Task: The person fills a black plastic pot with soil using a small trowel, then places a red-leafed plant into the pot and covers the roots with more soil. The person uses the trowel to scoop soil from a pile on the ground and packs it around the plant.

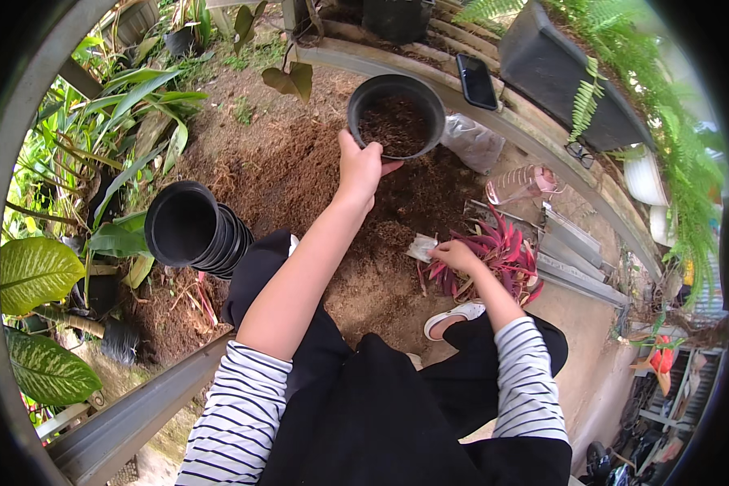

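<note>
My left hand (362, 167) grips the near rim of a round black plastic plant pot (355, 115), thumb and fingers on its left and lower side. Dark brown soil (395, 124) lies inside the pot, below the rim. Lower and to the right, my right hand (458, 256) pinches a small whitish flat piece (422, 248) whose material I cannot make out. That hand is beside a bunch of red-purple leafy plants (510, 249) on the ground. Loose brown potting soil (291, 182) is spread beneath and between both hands.
Nested black pots (219, 234) lie tilted by my left knee. A clear plastic bag (474, 143), a pinkish clear bottle (519, 184) and metal channels (574, 255) lie at the right. On the ledge rests a phone (477, 81) near a dark planter (559, 79) with ferns.
</note>
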The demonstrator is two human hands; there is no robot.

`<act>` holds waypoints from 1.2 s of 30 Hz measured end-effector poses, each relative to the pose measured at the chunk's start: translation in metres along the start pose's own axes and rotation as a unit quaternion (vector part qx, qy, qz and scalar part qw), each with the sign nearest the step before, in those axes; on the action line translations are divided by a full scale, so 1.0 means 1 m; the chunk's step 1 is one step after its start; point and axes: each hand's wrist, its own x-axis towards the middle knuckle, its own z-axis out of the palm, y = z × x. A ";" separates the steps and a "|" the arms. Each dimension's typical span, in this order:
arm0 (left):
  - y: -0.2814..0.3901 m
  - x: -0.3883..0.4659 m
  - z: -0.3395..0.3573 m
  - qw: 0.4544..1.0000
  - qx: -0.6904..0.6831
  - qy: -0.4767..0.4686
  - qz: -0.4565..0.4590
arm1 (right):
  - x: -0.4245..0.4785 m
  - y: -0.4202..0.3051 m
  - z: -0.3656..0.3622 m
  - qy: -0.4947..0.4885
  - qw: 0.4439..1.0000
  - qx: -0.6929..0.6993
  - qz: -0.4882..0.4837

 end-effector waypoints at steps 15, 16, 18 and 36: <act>-0.022 -0.010 0.007 0.999 0.007 0.029 -0.021 | -0.148 -0.116 -0.178 0.206 0.977 -0.029 -0.052; -0.029 -0.011 0.009 0.999 0.024 0.017 -0.033 | -0.147 -0.114 -0.181 0.222 0.973 -0.015 -0.067; -0.044 -0.018 0.012 0.997 0.056 0.000 -0.060 | -0.146 -0.113 -0.188 0.237 0.969 -0.004 -0.067; -0.074 -0.048 0.037 0.966 0.177 -0.141 -0.123 | -0.134 -0.112 -0.180 0.292 0.946 -0.138 0.000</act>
